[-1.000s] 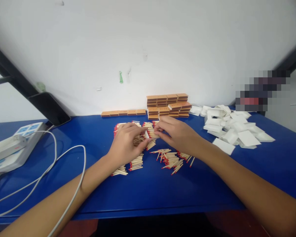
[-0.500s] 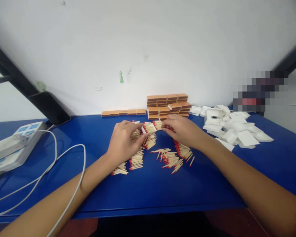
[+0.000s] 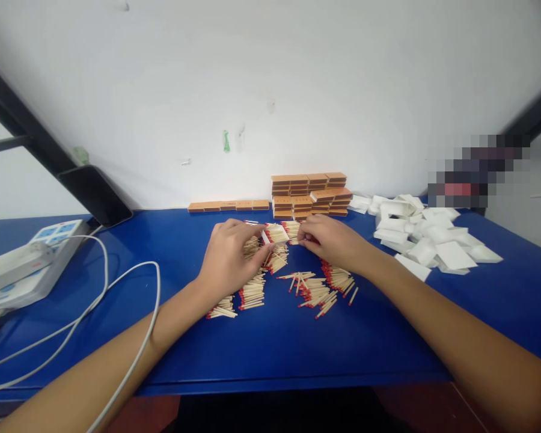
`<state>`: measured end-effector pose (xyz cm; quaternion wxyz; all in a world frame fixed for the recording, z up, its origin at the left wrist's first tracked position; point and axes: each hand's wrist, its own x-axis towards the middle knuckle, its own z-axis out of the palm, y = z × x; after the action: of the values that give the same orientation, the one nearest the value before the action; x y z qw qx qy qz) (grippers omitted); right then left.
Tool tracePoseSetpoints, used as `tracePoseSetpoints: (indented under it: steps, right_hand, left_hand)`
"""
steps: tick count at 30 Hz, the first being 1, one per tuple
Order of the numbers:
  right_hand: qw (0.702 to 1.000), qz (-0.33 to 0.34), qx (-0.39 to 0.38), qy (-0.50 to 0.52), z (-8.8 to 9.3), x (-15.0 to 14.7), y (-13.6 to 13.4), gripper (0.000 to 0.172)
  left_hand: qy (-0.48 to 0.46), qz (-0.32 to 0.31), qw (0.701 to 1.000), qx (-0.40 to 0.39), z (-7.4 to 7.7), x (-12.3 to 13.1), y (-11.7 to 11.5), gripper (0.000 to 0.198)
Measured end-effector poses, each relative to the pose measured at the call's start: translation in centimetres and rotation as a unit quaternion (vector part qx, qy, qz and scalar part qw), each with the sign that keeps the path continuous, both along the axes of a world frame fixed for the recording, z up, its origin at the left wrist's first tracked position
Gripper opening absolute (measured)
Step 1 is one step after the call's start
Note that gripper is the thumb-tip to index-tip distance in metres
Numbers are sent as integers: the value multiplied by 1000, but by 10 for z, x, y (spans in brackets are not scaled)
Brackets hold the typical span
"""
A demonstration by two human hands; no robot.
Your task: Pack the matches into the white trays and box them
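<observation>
My left hand (image 3: pixel 232 255) pinches the end of a small white matchbox tray (image 3: pixel 276 234) between thumb and fingers. Red-headed matches lie inside that tray. Just right of it, my right hand (image 3: pixel 327 237) is closed, thumb and fingertips together beside a group of matches (image 3: pixel 292 231); what it holds, if anything, is too small to make out. Loose matches (image 3: pixel 251 293) lie in rows under and in front of my left hand. Two more heaps of matches (image 3: pixel 313 290) are spread below my right hand, partly hidden by it.
Orange matchboxes (image 3: pixel 311 181) are stacked against the wall, with a low row of matchboxes (image 3: pixel 229 205) to their left. Many white trays (image 3: pixel 426 231) are piled at the right. A power strip (image 3: pixel 36 264), white cable (image 3: pixel 157 288) and dark phone-like slab (image 3: pixel 97 193) occupy the left side.
The view has shifted slightly, moving everything a little to the right. My right hand's fingertips have come slightly nearer the white tray; my left hand keeps its grip.
</observation>
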<state>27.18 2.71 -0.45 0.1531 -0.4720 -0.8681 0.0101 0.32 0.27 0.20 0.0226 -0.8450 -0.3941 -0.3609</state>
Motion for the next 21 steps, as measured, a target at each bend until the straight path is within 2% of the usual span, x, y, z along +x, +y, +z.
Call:
tracePoseSetpoints:
  steps: [7,12,21]
  right_hand:
    - [1000,-9,-23,3,2,-1,-1,12]
    - [1000,1,-5,2,2,-1,-1,12]
    - [1000,10,-18,4,-1,2,0,12]
  left_hand:
    - [4,-4,1000,-6,0,0,1,31]
    - [1,-5,1000,-7,1,0,0,30]
    - [6,-4,1000,-14,0,0,1,30]
